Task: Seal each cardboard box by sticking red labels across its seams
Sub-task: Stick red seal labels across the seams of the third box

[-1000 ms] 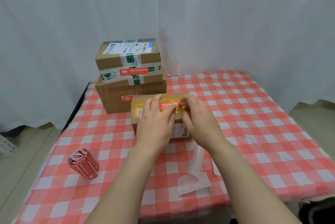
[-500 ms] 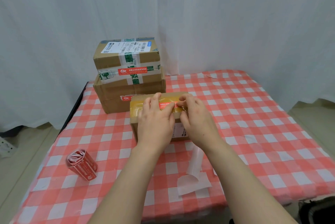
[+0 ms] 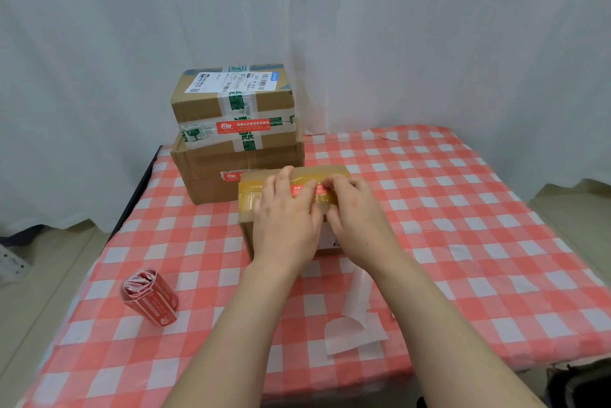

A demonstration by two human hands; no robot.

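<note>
Pressing red label across small brown cardboard box: left hand flat, right hand grip unclear; stacked brown boxes behind already labelled.

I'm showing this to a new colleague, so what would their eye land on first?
First, the left hand and right hand meeting on a red label atop the small box at centre. Next, the two stacked boxes behind it at the back left, both already red-labelled, and the roll of red labels lying at the front left.

Red label txt unreadable.
</note>
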